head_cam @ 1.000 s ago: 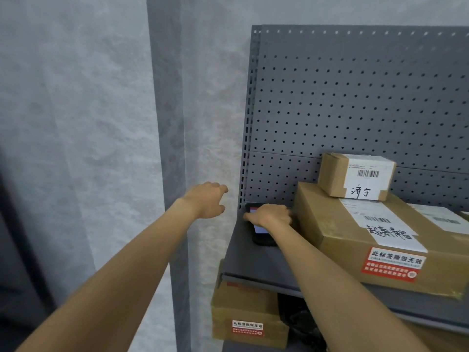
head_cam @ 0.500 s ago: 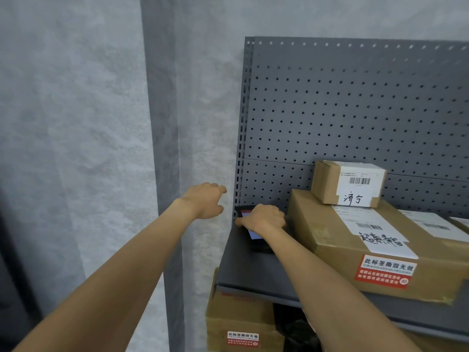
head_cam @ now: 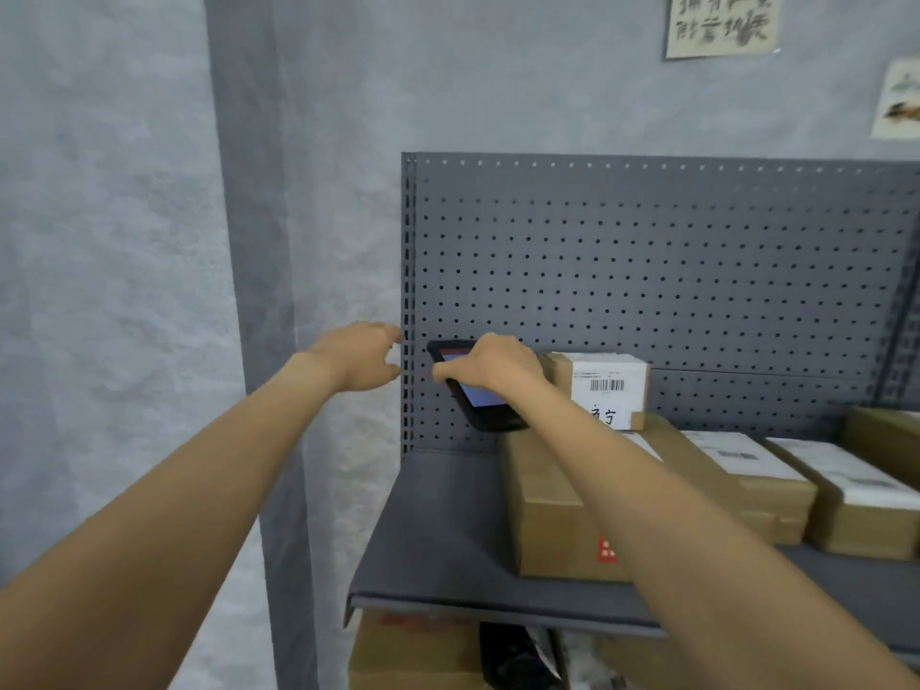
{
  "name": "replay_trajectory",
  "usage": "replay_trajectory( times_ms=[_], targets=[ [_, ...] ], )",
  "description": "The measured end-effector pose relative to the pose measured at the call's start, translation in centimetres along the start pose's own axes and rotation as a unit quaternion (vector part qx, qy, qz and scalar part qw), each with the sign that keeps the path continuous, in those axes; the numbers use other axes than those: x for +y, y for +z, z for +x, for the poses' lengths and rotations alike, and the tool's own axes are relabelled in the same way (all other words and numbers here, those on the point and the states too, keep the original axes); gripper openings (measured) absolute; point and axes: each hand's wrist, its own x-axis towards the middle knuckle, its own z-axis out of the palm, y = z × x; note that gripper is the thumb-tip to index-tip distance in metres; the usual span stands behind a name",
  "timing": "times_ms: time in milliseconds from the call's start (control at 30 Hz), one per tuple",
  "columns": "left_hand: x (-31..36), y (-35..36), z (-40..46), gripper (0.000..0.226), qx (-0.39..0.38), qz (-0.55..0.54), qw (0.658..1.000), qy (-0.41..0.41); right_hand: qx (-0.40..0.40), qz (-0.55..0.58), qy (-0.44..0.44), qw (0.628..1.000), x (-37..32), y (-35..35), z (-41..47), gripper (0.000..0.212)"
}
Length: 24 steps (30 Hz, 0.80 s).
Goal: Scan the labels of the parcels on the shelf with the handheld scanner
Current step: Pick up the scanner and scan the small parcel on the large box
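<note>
Cardboard parcels [head_cam: 557, 510] on grey shelf [head_cam: 438, 540], right hand [head_cam: 498, 366] holding scanner [head_cam: 478, 400]

The small parcel [head_cam: 595, 388] stacked on top bears a white label [head_cam: 607, 390] with a printed barcode and, below it, two handwritten characters, partly hidden by the forearm; the second looks like 宁. On the near face of the large parcel [head_cam: 547, 510] under it, a red sticker [head_cam: 608, 550] shows only its left edge, its print too small to read. High on the far wall hangs a paper sign [head_cam: 724, 23] with large brushed characters, too blurred to read. Labels on the parcels to the right are illegible.
</note>
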Motion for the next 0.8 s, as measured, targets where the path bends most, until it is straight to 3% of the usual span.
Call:
replay_trajectory(
  times_ms=[100, 400, 800],
  targets=[
    [2.6, -0.2, 1.0, 0.052, -0.001, -0.008, 1.000, 0.019, 0.030, 0.000, -0.008, 1.000, 1.9, -3.5, -1.2, 0.049],
    [11.6, 0.2, 5.0, 0.056, 0.014, -0.082, 0.992, 0.095, 0.098, -0.059, 0.069, 0.991, 11.8, -10.4, -3.6, 0.045],
    [16.2, 4.8, 8.0, 0.051, -0.004, -0.268, 0.959, 0.094, 0.051, -0.091, 0.122, 0.987, 18.3, -9.7, -5.7, 0.053]
  ],
)
